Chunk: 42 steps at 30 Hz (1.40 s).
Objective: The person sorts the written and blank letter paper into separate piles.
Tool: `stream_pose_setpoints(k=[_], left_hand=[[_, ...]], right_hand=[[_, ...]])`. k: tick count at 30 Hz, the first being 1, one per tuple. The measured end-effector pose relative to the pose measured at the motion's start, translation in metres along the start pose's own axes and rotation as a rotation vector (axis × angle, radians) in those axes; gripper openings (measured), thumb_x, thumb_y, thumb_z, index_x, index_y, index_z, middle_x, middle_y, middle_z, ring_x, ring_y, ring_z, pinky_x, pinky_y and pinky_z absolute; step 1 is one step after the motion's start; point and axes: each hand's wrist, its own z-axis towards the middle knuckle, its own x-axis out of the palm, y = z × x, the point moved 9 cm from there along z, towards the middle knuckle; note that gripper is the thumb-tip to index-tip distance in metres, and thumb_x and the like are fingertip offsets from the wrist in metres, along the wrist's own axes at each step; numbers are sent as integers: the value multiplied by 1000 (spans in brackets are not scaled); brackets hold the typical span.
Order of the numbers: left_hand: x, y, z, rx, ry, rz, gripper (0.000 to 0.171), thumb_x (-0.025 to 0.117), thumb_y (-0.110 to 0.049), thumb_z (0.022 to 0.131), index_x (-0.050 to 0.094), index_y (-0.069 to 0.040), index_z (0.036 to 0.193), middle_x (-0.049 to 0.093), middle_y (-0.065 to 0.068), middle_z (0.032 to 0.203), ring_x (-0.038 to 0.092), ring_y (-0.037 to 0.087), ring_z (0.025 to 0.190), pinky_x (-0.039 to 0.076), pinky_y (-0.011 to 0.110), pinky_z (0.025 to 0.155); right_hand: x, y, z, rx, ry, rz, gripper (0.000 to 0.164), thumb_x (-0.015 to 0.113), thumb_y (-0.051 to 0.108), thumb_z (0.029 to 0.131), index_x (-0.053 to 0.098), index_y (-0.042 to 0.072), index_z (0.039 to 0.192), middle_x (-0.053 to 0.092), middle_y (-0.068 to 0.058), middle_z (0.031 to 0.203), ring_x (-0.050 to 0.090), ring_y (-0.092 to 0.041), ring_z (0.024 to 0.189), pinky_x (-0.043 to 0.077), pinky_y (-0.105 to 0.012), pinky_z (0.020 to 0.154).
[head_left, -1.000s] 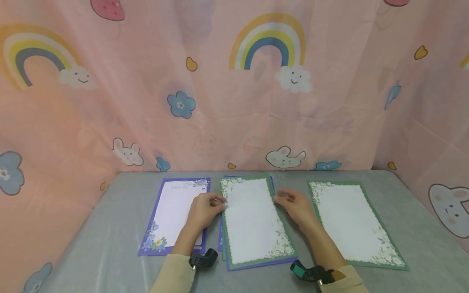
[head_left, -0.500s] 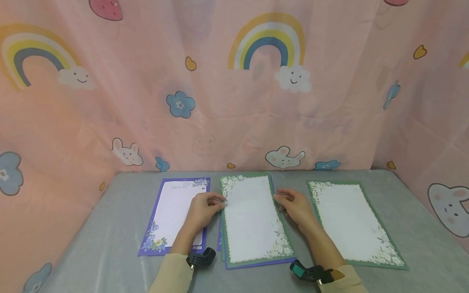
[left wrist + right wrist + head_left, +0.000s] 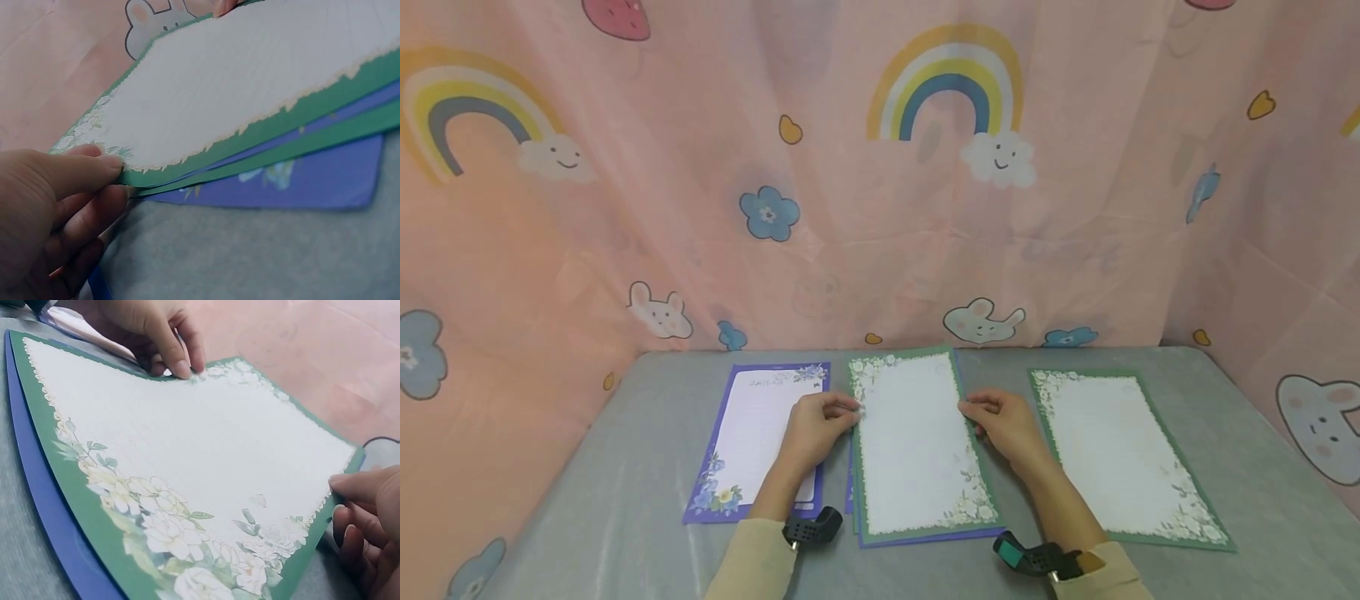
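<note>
A sheet of letter paper with a green border and white flowers (image 3: pixel 917 450) lies uppermost on a small stack in the middle. Purple-edged paper (image 3: pixel 936 538) peeks out below it. My left hand (image 3: pixel 815 429) pinches the stack's left edge, thumb on top and fingers beneath. Opposite, my right hand (image 3: pixel 1003 423) pinches the right edge between thumb and fingers. In the left wrist view the green sheet (image 3: pixel 262 81) is tilted and raised, its layers fanning apart above a purple sheet (image 3: pixel 325 175). The right wrist view shows it bowed between both hands.
A purple-bordered sheet (image 3: pixel 752 442) with handwriting at its top lies left, partly under my left forearm. Another green-bordered sheet (image 3: pixel 1101 458) lies right, partly behind my right forearm. The grey table (image 3: pixel 602 492) meets a pink patterned curtain (image 3: pixel 880 275) at the back.
The upper sheets of the middle stack have lifted slightly and shifted away from me, covering the purple strip at the far edge. Both hands have stayed nearly in place.
</note>
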Motion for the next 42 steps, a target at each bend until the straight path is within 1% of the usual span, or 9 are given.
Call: stream_pose_setpoints(k=[6,11,16,20,26,32,34,38,42], left_hand=[[-2,1,1,1,-27,-2,9,77,-13,88,78,-12,96,78,3,87,67,8,71,53,25,67],[-5,2,1,-15,-62,-3,14,79,-16,86,78,-13,99,77,5,87,62,8,64,49,25,59],[-6,3,1,-26,-72,-25,19,81,-16,84,78,-12,103,78,6,91,59,9,59,46,25,54],[-7,2,2,-15,-79,-33,20,81,-14,83,77,-13,103,78,6,98,61,8,63,48,23,57],[-7,0,3,6,-87,-62,15,82,-11,81,77,-11,95,75,5,85,62,9,62,49,22,58],[-8,0,3,21,-94,-98,13,82,-9,81,76,-7,93,75,7,82,63,8,60,50,22,57],[-8,0,3,25,-95,-106,13,82,-8,82,76,-6,93,75,9,84,64,8,60,50,21,57],[-8,0,3,29,-91,-89,14,81,-9,83,76,-6,95,76,10,87,64,7,61,52,21,59],[-8,0,3,23,-79,-60,18,81,-11,83,76,-7,100,76,9,90,64,7,63,52,23,60]], right_hand=[[1,1,-1,-4,-1,18,34,69,22,97,67,-5,118,69,7,76,58,-8,67,49,-22,58],[1,1,0,-9,8,26,32,68,20,97,68,-5,115,70,7,76,59,-7,67,50,-21,58],[2,0,2,-10,20,39,30,67,17,98,68,-6,117,69,8,74,58,-6,65,50,-20,58],[2,0,1,-13,20,43,31,68,18,97,68,-6,117,72,5,79,60,-7,66,51,-20,60],[0,2,-1,-12,4,15,41,78,28,90,69,0,118,74,3,89,62,-10,75,53,-25,66],[-2,-2,0,-10,-13,55,45,80,24,88,67,2,125,72,10,77,60,-9,69,53,-24,65],[-2,-3,1,-10,-12,65,44,79,23,88,66,2,125,73,11,76,61,-7,71,54,-23,66],[-2,-4,2,-7,-19,57,43,79,26,88,68,2,123,76,8,81,63,-7,76,55,-23,68],[-5,-3,3,-14,-73,48,37,80,27,88,73,1,113,76,6,91,64,-7,79,56,-23,69]])
